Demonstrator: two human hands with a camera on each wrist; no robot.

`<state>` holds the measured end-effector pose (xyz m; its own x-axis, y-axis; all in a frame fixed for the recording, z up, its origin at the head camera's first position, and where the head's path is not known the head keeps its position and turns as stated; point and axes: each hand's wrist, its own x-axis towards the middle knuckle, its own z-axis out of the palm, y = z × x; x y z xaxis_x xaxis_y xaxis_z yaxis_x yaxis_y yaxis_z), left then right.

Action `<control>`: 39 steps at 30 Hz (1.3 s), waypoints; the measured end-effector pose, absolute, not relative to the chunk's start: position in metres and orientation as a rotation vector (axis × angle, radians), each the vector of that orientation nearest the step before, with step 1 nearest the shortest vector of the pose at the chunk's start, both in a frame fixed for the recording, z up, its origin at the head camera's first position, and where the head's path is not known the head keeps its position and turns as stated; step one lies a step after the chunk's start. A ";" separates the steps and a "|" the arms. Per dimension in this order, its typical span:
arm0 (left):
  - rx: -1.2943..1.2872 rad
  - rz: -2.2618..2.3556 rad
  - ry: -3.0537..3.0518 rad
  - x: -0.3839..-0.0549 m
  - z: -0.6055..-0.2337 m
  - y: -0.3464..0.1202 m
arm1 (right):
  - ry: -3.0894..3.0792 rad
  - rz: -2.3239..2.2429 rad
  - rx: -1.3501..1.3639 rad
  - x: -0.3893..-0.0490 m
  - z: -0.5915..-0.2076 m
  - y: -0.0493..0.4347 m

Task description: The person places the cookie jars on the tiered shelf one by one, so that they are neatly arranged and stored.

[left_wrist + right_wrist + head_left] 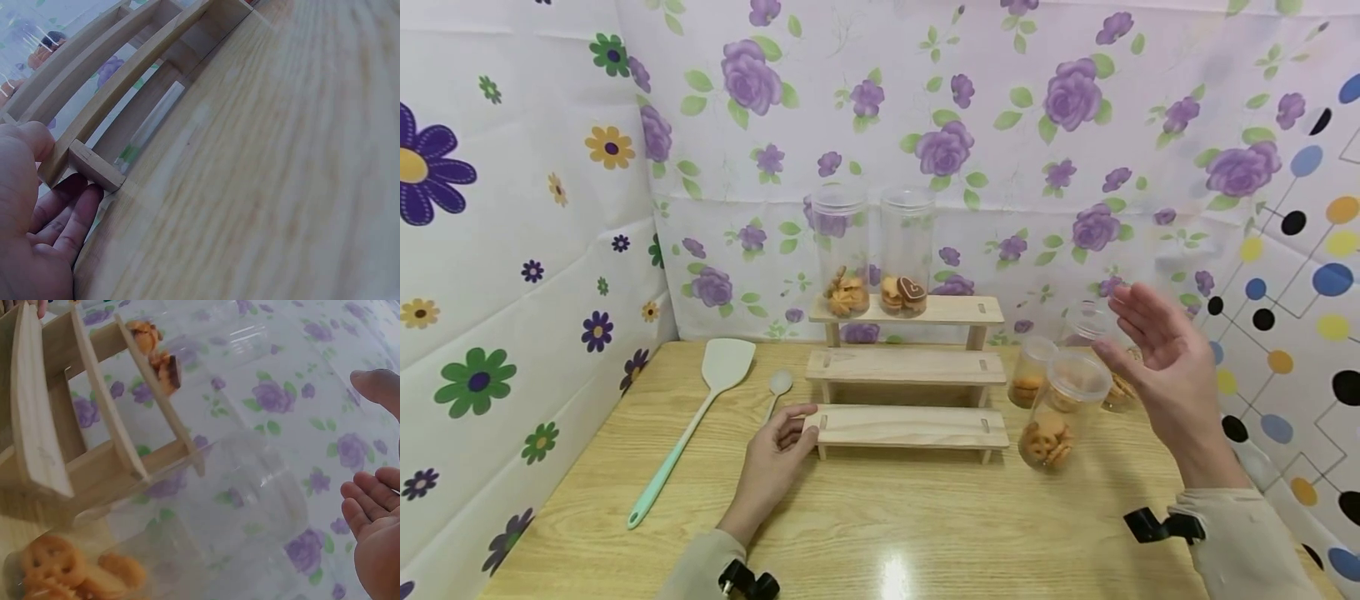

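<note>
A three-step wooden display rack (910, 425) stands on the table. My left hand (778, 458) grips the left end of its lowest step, thumb above and fingers beneath, as the left wrist view shows. Two clear lidded jars with cookies, a left jar (842, 250) and a right jar (907, 250), stand side by side on the top step. My right hand (1172, 375) is raised with nothing in it, thumb apart from the straight fingers, palm turned inward. Beside it and lower stands a cookie jar (1060, 417); the hand overlaps the jars behind in the head view.
Several clear cookie jars cluster right of the rack, among them a shorter jar (1033, 375) and a back jar (1086, 321). Left of the rack lie a pale spatula (692, 425) with a green handle and a small spoon (780, 383). Patterned cloth (1037, 150) hangs behind the table.
</note>
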<state>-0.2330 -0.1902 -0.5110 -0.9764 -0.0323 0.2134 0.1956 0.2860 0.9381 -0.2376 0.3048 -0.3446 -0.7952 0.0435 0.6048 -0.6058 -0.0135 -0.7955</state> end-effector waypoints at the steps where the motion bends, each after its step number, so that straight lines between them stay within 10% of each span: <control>1: -0.151 -1.766 -2.358 -0.233 -0.511 -0.190 | -1.814 1.867 0.574 -0.236 -0.349 0.307; 39: -0.148 -1.771 -2.362 -0.233 -0.508 -0.188 | -2.134 1.865 0.278 -0.220 -0.496 0.309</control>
